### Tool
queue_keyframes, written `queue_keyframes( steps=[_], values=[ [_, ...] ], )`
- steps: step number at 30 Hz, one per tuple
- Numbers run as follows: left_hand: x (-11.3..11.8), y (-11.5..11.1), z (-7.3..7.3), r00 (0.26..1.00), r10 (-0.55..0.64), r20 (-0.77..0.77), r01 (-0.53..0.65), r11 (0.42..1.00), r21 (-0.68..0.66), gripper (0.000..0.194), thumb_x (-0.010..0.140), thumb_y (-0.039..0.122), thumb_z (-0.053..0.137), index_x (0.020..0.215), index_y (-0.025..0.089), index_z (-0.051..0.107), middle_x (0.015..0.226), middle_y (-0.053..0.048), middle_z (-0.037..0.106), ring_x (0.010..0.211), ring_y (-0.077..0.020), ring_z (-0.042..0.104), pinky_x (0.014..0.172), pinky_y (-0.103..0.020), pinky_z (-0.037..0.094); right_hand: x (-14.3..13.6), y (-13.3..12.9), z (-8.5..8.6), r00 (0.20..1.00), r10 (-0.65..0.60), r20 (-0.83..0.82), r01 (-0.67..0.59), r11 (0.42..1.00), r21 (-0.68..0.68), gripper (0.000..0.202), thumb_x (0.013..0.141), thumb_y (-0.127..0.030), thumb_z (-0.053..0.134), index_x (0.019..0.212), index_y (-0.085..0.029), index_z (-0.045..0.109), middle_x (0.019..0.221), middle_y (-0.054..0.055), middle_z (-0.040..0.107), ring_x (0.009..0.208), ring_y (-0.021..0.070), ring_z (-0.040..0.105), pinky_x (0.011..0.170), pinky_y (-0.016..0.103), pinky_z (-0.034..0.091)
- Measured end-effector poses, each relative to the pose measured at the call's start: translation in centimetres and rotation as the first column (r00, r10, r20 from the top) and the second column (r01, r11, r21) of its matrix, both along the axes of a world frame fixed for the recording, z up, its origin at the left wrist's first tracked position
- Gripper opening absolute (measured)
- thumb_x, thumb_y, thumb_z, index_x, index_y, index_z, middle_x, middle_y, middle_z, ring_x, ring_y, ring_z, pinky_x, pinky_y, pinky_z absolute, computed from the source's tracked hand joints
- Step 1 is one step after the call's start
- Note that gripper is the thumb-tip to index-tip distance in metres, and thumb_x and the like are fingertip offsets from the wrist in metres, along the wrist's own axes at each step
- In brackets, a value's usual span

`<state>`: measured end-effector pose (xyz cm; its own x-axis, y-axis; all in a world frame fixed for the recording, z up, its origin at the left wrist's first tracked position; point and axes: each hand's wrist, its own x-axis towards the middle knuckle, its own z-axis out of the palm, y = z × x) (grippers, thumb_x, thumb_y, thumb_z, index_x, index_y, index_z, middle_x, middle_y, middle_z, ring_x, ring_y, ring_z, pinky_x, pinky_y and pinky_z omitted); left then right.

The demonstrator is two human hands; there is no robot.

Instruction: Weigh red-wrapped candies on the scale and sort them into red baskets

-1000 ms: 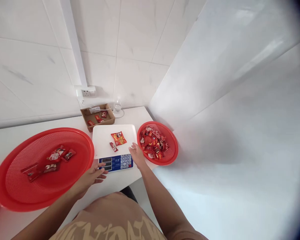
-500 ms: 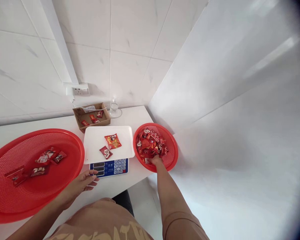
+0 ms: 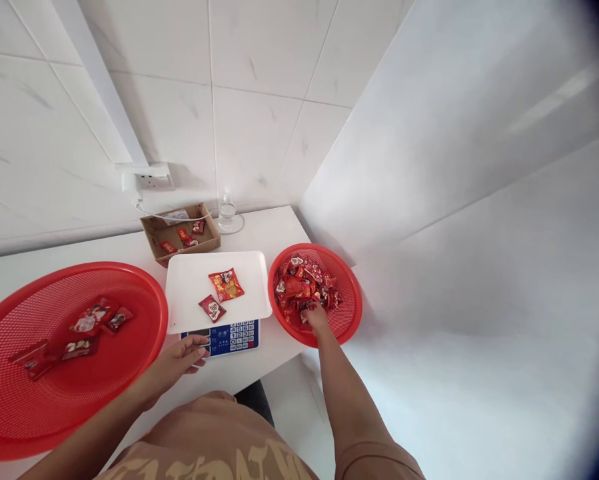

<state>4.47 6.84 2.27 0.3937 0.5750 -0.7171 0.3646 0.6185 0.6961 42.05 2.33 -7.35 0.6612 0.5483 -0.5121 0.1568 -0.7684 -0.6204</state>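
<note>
My right hand (image 3: pixel 316 317) reaches into the round red basket (image 3: pixel 355 313) on the right. Its fingertips are down among several small red snack packets (image 3: pixel 294 287), so their grip is partly hidden. My left hand (image 3: pixel 185 358) hovers at the lower left of the blue scale panel (image 3: pixel 234 337), fingers stretched out and holding nothing. On the white scale tray (image 3: pixel 184 287) lie an orange-red snack packet (image 3: pixel 226 285) and a smaller dark red packet (image 3: pixel 212 308), side by side.
At the left stands a larger red basket (image 3: pixel 144 287) with several red packets in it. Behind the scale is an open cardboard box (image 3: pixel 199 248) holding several packets. A clear glass container (image 3: pixel 226 213) and a white cable sit near the tiled wall. A pale panel borders the right.
My right hand has shifted slightly among the packets in the right basket. The left hand has moved a little right, over the scale's display. The view has shifted slightly.
</note>
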Motion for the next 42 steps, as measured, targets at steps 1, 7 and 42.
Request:
queue_keyframes(
  steps=[1,7,42],
  values=[
    [-0.1,0.1,0.2,1.000,0.000,0.001,0.000,1.000,0.009,0.048,0.068,0.053,0.064,0.104,0.022,0.058,0.097,-0.007,0.068,0.087,-0.0204,0.062,0.079,-0.034,0.047,0.0,-0.2,0.3,0.999,-0.032,-0.043,0.033,0.999,0.039,0.052,0.064,-0.024,0.055,0.115,-0.012,0.050,0.076,0.008,0.066,0.071,0.0230,0.063,0.065,0.034,0.047],
    [-1.1,-0.3,0.2,0.998,0.016,0.060,-0.014,0.999,-0.036,0.047,0.067,0.052,0.066,0.103,0.021,0.059,0.096,-0.007,0.067,0.086,-0.0199,0.062,0.079,-0.033,0.047,-1.1,-1.9,4.2,0.938,-0.146,-0.314,0.246,0.919,0.308,0.052,0.064,-0.035,0.059,0.113,-0.022,0.048,0.078,0.001,0.064,0.069,0.0179,0.061,0.061,0.031,0.049],
    [-3.2,-3.9,1.3,0.846,0.393,0.361,-0.260,0.894,-0.364,0.029,0.073,0.032,0.069,0.097,0.021,0.057,0.088,-0.002,0.068,0.074,-0.0143,0.066,0.071,-0.030,0.055,-24.4,-4.3,11.6,0.616,0.351,-0.705,-0.091,0.921,0.379,0.048,0.057,-0.042,0.078,0.094,-0.019,0.058,0.085,0.002,0.063,0.071,0.0144,0.059,0.064,0.030,0.047]
  ],
)
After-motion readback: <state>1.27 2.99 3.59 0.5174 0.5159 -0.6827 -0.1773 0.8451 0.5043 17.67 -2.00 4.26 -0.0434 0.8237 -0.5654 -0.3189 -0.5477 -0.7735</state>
